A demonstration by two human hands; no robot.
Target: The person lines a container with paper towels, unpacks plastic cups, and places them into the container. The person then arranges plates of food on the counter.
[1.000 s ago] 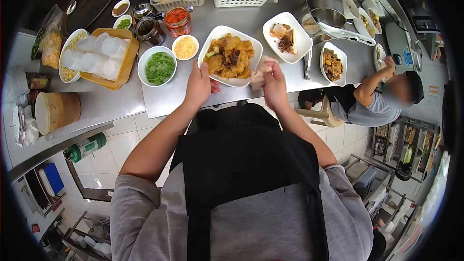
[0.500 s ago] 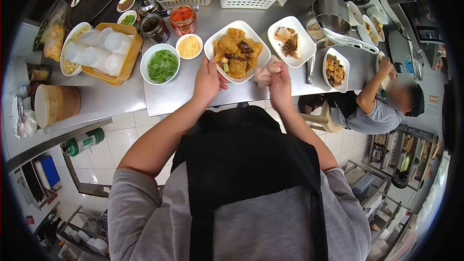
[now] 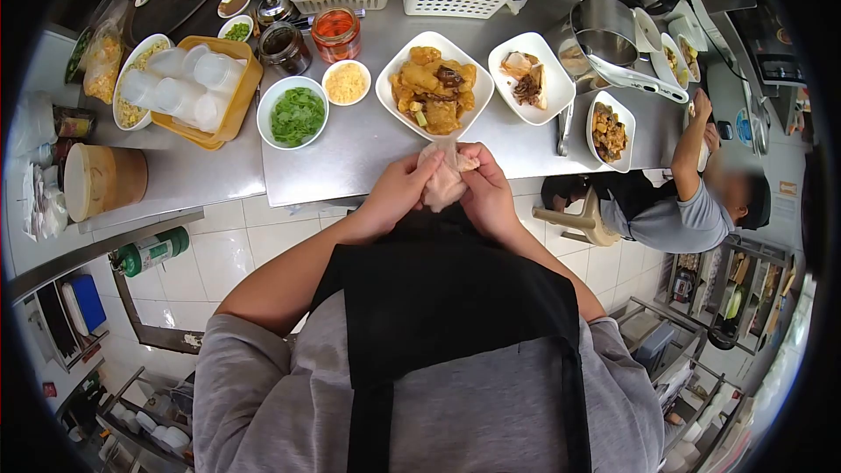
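Observation:
In front of my apron, just off the counter's front edge, my left hand (image 3: 399,191) and my right hand (image 3: 489,191) pinch a crumpled, see-through plastic glove (image 3: 447,182) between them. Its thin film bunches up toward the nearest bowl. That white square bowl (image 3: 385,98) sits just beyond my hands, filled with glossy brown fried pieces (image 3: 438,88) in sauce. To its right, another white square bowl (image 3: 561,92) holds shredded dark bits and pale pieces.
Left of the bowls stand chopped green herbs (image 3: 298,116), minced garlic (image 3: 345,83), sauce jars (image 3: 335,35) and a yellow basket (image 3: 250,92) of plastic cups. Tongs (image 3: 565,127) and a third filled bowl (image 3: 609,131) lie right, near a pot (image 3: 604,22). A co-worker (image 3: 670,215) sits at the right.
My left hand has left the filled bowl's side and come to the plastic glove. My right hand has brought the glove leftward and nearer my body. The co-worker's arm has moved slightly.

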